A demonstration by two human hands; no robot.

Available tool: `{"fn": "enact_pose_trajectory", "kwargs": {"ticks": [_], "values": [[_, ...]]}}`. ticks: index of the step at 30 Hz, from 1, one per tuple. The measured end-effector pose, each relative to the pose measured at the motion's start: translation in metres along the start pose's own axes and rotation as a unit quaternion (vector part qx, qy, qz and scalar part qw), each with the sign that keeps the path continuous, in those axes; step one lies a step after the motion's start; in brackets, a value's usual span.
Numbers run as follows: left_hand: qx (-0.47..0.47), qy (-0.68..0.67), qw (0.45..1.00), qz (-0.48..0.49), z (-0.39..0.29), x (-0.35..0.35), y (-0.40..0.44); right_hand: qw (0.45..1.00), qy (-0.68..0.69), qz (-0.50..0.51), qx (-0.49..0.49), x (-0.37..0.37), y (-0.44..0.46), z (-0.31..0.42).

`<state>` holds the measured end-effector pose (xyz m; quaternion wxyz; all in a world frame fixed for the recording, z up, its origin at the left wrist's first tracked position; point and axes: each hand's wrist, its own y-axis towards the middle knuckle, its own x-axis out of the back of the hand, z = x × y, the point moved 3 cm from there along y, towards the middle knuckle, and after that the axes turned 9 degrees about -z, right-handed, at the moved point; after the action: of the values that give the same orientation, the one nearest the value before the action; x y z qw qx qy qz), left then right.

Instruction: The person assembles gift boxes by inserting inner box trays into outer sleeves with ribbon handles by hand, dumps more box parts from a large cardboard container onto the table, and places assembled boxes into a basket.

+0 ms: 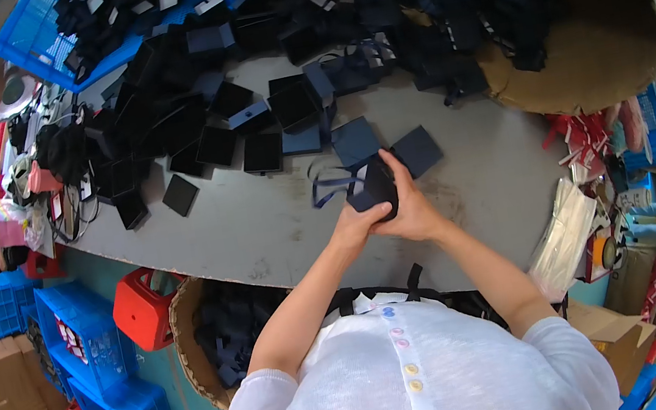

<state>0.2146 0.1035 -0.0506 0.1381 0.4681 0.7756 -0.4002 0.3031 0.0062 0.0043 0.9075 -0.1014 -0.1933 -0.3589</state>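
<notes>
Both my hands hold one small dark box [377,183] above the grey table [262,224]. My left hand [357,224] grips it from the lower left, its thumb across the front. On the right side my right hand [412,204] wraps round it, a finger stretched along its edge. A dark blue ribbon [329,188] loops out to the left of the box. Just beyond my hands, two flat navy pieces [417,151] lie on the table. More dark boxes and lids [262,153] are spread behind them.
A blue crate [37,45] of dark pieces stands at the upper left, a large cardboard box [583,79] at the upper right. Clear plastic bags [559,241] lie right. Below the table's left edge are a red stool [139,310] and blue crates [91,337].
</notes>
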Motion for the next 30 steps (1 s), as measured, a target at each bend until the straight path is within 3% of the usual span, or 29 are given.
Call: {"fn": "enact_pose_trajectory", "kwargs": {"ticks": [2, 4, 5, 6, 7, 9, 10, 11, 12, 14, 15, 16, 17, 18, 19, 21, 23, 24, 25, 26, 27, 29, 30], "values": [[-0.040, 0.059, 0.997, -0.007, -0.009, -0.007, 0.002, 1.000, -0.005, 0.009, -0.001, 0.014, -0.007, 0.010], [-0.114, 0.219, 0.967, -0.060, -0.023, -0.015, -0.006, 0.966, 0.215, 0.085, -0.120, 0.028, -0.008, 0.002], [-0.111, 0.219, 0.968, -0.057, -0.020, -0.015, -0.007, 0.951, 0.296, -0.008, -0.089, 0.031, -0.003, 0.002], [-0.263, 0.350, 0.898, -0.048, -0.025, -0.019, -0.008, 0.976, 0.199, -0.060, -0.062, 0.033, -0.001, 0.003], [-0.402, 0.465, 0.788, -0.037, -0.027, -0.023, -0.014, 0.988, 0.099, -0.110, -0.035, 0.032, -0.001, 0.006], [-0.397, 0.465, 0.791, -0.014, -0.025, -0.031, -0.016, 0.989, -0.041, -0.139, 0.003, 0.026, 0.005, 0.038], [-0.369, 0.452, 0.811, -0.036, -0.024, -0.032, -0.018, 0.973, -0.108, -0.191, 0.077, 0.025, 0.010, 0.043], [-0.339, 0.439, 0.830, -0.059, -0.024, -0.032, -0.019, 0.973, -0.107, -0.188, 0.077, 0.023, 0.015, 0.043], [-0.404, 0.490, 0.768, -0.086, -0.027, -0.032, -0.022, 0.952, -0.101, -0.259, 0.128, 0.025, 0.018, 0.048], [-0.397, 0.471, 0.781, -0.104, -0.027, -0.027, -0.021, 0.901, -0.092, -0.371, 0.204, 0.028, 0.020, 0.059], [-0.390, 0.452, 0.794, -0.116, -0.027, -0.024, -0.022, 0.905, -0.087, -0.362, 0.205, 0.025, 0.025, 0.056], [-0.350, 0.402, 0.837, -0.119, -0.027, -0.021, -0.022, 0.908, 0.040, -0.389, 0.154, 0.025, 0.032, 0.043], [-0.349, 0.402, 0.837, -0.127, -0.026, -0.019, -0.022, 0.892, 0.164, -0.409, 0.097, 0.025, 0.037, 0.028], [-0.355, 0.335, 0.864, -0.123, -0.025, -0.017, -0.020, 0.913, 0.214, -0.347, 0.004, 0.020, 0.045, 0.010], [-0.360, 0.266, 0.887, -0.117, -0.024, -0.016, -0.019, 0.898, 0.349, -0.220, -0.152, 0.007, 0.047, -0.009], [-0.363, 0.247, 0.893, -0.104, -0.032, -0.014, -0.016, 0.916, 0.341, -0.088, -0.195, -0.017, 0.044, -0.030], [-0.497, 0.451, 0.737, -0.081, -0.044, -0.012, -0.010, 0.895, 0.366, -0.098, -0.236, -0.011, 0.043, -0.023], [-0.517, 0.479, 0.706, -0.070, -0.043, 0.007, 0.005, 0.869, 0.395, -0.109, -0.278, -0.006, 0.039, -0.019], [-0.515, 0.583, 0.619, -0.111, -0.058, 0.027, 0.013, 0.869, 0.392, -0.117, -0.278, 0.002, 0.038, -0.021], [-0.463, 0.643, 0.567, -0.225, -0.060, 0.062, 0.038, 0.856, 0.407, -0.133, -0.289, 0.011, 0.039, -0.023], [-0.321, 0.635, 0.596, -0.372, -0.064, 0.092, 0.053, 0.842, 0.422, -0.149, -0.299, 0.018, 0.038, -0.025], [-0.226, 0.628, 0.584, -0.463, -0.075, 0.144, 0.081, 0.837, 0.410, -0.184, -0.311, 0.028, 0.033, -0.029], [-0.230, 0.626, 0.587, -0.458, -0.072, 0.159, 0.090, 0.847, 0.396, -0.187, -0.299, 0.031, 0.031, -0.039]]}}
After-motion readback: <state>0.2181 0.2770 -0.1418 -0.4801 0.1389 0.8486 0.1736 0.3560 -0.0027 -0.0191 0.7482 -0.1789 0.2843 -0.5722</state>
